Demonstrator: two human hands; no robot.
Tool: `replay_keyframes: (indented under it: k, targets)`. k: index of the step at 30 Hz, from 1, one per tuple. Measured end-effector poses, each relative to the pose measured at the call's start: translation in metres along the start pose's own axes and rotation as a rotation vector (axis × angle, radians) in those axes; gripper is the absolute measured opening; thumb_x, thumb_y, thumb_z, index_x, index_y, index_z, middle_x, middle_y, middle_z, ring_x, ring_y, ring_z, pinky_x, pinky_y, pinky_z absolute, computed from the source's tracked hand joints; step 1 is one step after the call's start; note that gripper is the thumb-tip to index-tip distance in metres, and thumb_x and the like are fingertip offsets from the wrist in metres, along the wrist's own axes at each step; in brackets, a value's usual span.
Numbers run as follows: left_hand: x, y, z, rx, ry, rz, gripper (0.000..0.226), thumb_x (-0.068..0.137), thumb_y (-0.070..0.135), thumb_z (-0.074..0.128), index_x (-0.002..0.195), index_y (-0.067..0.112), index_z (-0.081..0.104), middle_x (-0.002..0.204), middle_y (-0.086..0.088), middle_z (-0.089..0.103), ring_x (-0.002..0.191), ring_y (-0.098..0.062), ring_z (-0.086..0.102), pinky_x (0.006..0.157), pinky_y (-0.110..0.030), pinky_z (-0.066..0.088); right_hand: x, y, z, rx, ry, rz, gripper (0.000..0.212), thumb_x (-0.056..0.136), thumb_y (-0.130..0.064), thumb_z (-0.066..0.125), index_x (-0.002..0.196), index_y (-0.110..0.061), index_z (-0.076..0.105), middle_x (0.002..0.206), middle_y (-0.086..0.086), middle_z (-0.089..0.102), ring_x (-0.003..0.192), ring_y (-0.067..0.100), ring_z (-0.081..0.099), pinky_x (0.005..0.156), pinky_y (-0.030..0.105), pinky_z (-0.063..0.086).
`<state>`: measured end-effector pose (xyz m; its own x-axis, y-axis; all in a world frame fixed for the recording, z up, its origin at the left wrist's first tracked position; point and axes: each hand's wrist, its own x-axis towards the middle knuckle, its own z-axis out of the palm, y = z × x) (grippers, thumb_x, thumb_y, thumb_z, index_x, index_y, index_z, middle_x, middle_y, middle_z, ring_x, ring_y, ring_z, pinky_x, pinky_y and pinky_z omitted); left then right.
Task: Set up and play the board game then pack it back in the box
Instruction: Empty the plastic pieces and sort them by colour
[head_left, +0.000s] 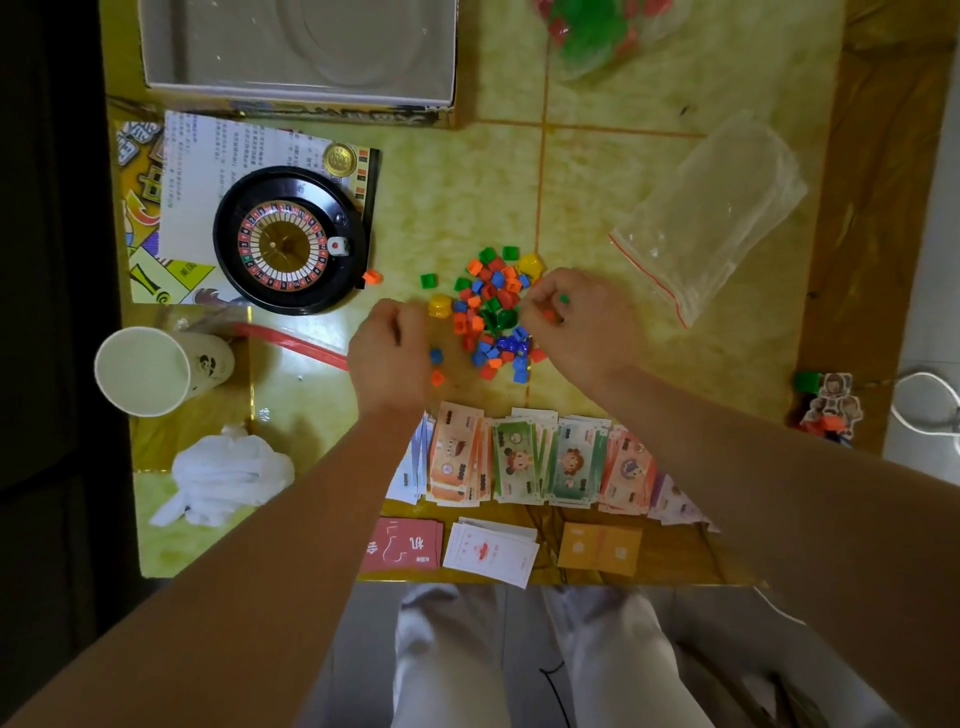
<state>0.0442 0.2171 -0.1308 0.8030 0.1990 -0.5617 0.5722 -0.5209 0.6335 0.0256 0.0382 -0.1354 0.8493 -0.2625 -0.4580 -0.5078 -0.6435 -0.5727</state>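
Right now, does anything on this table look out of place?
A few strays. One green piece lies far right of the pile, beside the paper figures. An orange piece lies beside the wheel, and a die sits on the wheel's rim.

Pieces (488, 312) lie heaped between left hand (387, 353) and right hand (576, 322). Wheel (288, 241) lies beyond-left of the hands, bag (711, 218) beyond-right. Notes (519, 462) lie behind the wrists, box (298, 96) farthest ahead.
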Motion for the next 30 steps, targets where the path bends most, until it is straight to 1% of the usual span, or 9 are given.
replay_keyframes:
  k: [2, 4, 8, 10, 14, 19, 25, 28, 30]
  targets:
    - [0.006, 0.008, -0.005, -0.445, -0.022, -0.268, 0.024, 0.088, 0.011, 0.034, 0.065, 0.01, 0.039, 0.053, -0.002, 0.038, 0.046, -0.016, 0.028, 0.049, -0.028, 0.023, 0.004, -0.007, -0.006, 0.333, -0.005, 0.176, 0.018, 0.089, -0.022, 0.049, 0.075, -0.017, 0.059, 0.065, 0.002, 0.053, 0.056, 0.012, 0.045, 0.053, 0.027, 0.037]
    - [0.011, 0.018, -0.009, -0.69, -0.095, -0.398, 0.028, 0.088, 0.011, 0.028, 0.063, 0.012, 0.04, 0.049, -0.001, 0.045, 0.041, -0.014, 0.03, 0.043, -0.021, 0.022, 0.009, -0.016, -0.015, 0.749, -0.036, 0.364, 0.025, 0.087, -0.012, 0.035, 0.067, -0.01, 0.05, 0.057, 0.005, 0.038, 0.049, 0.014, 0.031, 0.047, 0.028, 0.025]
    - [0.019, 0.046, -0.006, -0.732, -0.196, -0.361, 0.034, 0.09, 0.016, 0.025, 0.062, 0.014, 0.045, 0.052, 0.0, 0.051, 0.047, -0.015, 0.041, 0.045, -0.022, 0.024, 0.022, -0.027, -0.032, 1.081, -0.134, 0.431, 0.037, 0.088, -0.009, 0.025, 0.064, -0.005, 0.053, 0.056, 0.006, 0.046, 0.047, 0.017, 0.04, 0.043, 0.024, 0.026]
    - [0.025, 0.053, 0.0, -0.514, -0.146, -0.248, 0.036, 0.09, 0.021, 0.035, 0.061, 0.012, 0.053, 0.049, 0.005, 0.047, 0.047, -0.014, 0.038, 0.047, -0.024, 0.024, 0.029, -0.032, -0.032, 1.026, -0.122, 0.422, 0.038, 0.087, -0.014, 0.032, 0.062, -0.007, 0.059, 0.053, 0.003, 0.047, 0.046, 0.015, 0.04, 0.044, 0.025, 0.027]
    - [0.035, 0.043, 0.01, 0.284, -0.067, 0.155, 0.014, 0.086, 0.031, 0.061, 0.093, 0.024, 0.071, 0.079, 0.005, 0.064, 0.076, -0.018, 0.059, 0.063, -0.026, 0.039, 0.039, -0.034, -0.025, 0.308, -0.042, 0.162, 0.02, 0.089, -0.02, 0.053, 0.081, -0.017, 0.072, 0.047, -0.017, 0.047, 0.042, 0.0, 0.042, 0.045, 0.016, 0.034]
    - [0.031, 0.045, 0.013, 0.501, -0.092, 0.27, 0.032, 0.082, 0.018, 0.061, 0.109, 0.032, 0.07, 0.102, 0.0, 0.071, 0.095, -0.025, 0.064, 0.069, -0.029, 0.046, 0.046, -0.031, -0.009, -0.151, -0.034, -0.074, 0.027, 0.085, -0.022, 0.067, 0.111, -0.029, 0.064, 0.069, -0.018, 0.041, 0.087, 0.011, 0.059, 0.069, 0.024, 0.038]
    - [0.029, 0.037, 0.01, 0.568, -0.1, 0.359, 0.034, 0.089, 0.02, 0.055, 0.116, 0.037, 0.067, 0.097, -0.002, 0.069, 0.09, -0.027, 0.063, 0.07, -0.035, 0.05, 0.043, -0.023, -0.004, -0.147, -0.012, -0.068, 0.015, 0.086, -0.028, 0.069, 0.1, -0.026, 0.068, 0.075, -0.016, 0.049, 0.086, 0.015, 0.061, 0.067, 0.026, 0.041]
    - [0.028, 0.03, 0.005, 0.617, -0.1, 0.436, 0.036, 0.089, 0.019, 0.055, 0.119, 0.036, 0.065, 0.094, -0.003, 0.066, 0.086, -0.027, 0.061, 0.066, -0.032, 0.044, 0.043, -0.021, -0.006, 0.087, 0.031, 0.038, 0.008, 0.087, -0.029, 0.062, 0.094, -0.024, 0.064, 0.087, -0.011, 0.059, 0.081, 0.011, 0.058, 0.066, 0.027, 0.044]
    - [0.031, 0.027, 0.005, 0.645, -0.098, 0.479, 0.033, 0.09, 0.022, 0.059, 0.12, 0.034, 0.065, 0.097, -0.004, 0.065, 0.089, -0.027, 0.061, 0.067, -0.033, 0.043, 0.045, -0.022, -0.009, 0.315, 0.072, 0.149, 0.011, 0.089, -0.027, 0.054, 0.083, -0.021, 0.06, 0.079, -0.007, 0.059, 0.068, 0.01, 0.054, 0.058, 0.027, 0.042]
